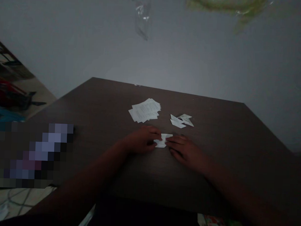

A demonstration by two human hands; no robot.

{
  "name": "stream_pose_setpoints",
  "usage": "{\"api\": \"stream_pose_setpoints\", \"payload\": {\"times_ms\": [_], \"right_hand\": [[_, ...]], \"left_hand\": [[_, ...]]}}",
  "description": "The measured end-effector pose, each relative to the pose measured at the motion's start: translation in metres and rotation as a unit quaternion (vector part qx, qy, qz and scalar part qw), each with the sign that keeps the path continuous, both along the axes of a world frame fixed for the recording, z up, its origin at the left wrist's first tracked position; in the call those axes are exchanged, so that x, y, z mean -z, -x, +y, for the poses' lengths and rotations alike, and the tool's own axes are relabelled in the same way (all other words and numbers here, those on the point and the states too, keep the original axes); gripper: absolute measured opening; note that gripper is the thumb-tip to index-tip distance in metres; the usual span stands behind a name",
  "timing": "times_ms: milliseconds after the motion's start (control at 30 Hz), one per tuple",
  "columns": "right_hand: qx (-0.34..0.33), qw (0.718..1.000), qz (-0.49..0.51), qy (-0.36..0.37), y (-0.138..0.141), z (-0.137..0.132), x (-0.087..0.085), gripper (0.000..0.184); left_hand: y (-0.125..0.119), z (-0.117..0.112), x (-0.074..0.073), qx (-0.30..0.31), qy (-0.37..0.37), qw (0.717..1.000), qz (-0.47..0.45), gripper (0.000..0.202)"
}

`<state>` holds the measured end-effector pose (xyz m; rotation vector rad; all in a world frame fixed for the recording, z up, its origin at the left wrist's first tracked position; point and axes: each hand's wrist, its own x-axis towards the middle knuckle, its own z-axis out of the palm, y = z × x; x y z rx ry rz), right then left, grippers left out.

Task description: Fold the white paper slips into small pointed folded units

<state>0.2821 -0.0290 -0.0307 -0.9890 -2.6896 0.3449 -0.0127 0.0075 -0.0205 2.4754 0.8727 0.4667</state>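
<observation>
A small folded piece of white paper [161,144] lies on the dark wooden table, between my two hands. My left hand [142,139] grips its left side, with the fingertips on top and the thumb at the near edge. From the other side, the fingers of my right hand [185,148] press down on the paper's right part. Just beyond my right hand, several folded paper pieces [177,122] with slanted ends lie close together. A fanned stack of printed paper sheets [145,111] rests past my left hand.
The table [214,112] reaches back to a pale wall [167,54] with clear plastic [143,18] on it. A blurred-out, pixelated object [40,152] occupies the table's left side. Cables [19,199] run over the floor at lower left.
</observation>
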Motion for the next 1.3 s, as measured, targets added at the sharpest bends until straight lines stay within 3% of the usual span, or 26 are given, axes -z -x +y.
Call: {"api": "stream_pose_setpoints", "payload": {"times_ms": [300, 600, 800, 1000, 1300], "right_hand": [[0.016, 1.000, -0.006, 0.005, 0.000, -0.001, -0.008, 0.039], [0.005, 1.000, 0.030, 0.005, 0.003, -0.001, -0.008, 0.035], [-0.001, 1.000, 0.021, -0.011, 0.003, -0.002, -0.005, 0.035], [-0.017, 1.000, -0.003, -0.007, 0.002, -0.004, -0.006, 0.036], [-0.019, 0.999, -0.037, -0.022, 0.013, -0.015, -0.012, 0.038]], "left_hand": [[0.001, 0.000, -0.009, 0.023, 0.002, 0.999, 0.045, 0.051], [0.007, 0.006, 0.004, 0.038, -0.036, 0.999, 0.013, 0.038], [0.007, 0.009, 0.004, 0.036, -0.051, 0.998, 0.019, 0.046], [0.012, 0.007, -0.004, 0.048, -0.029, 0.998, 0.042, 0.019], [-0.007, 0.005, -0.001, -0.025, -0.002, 0.999, 0.035, 0.015]]}}
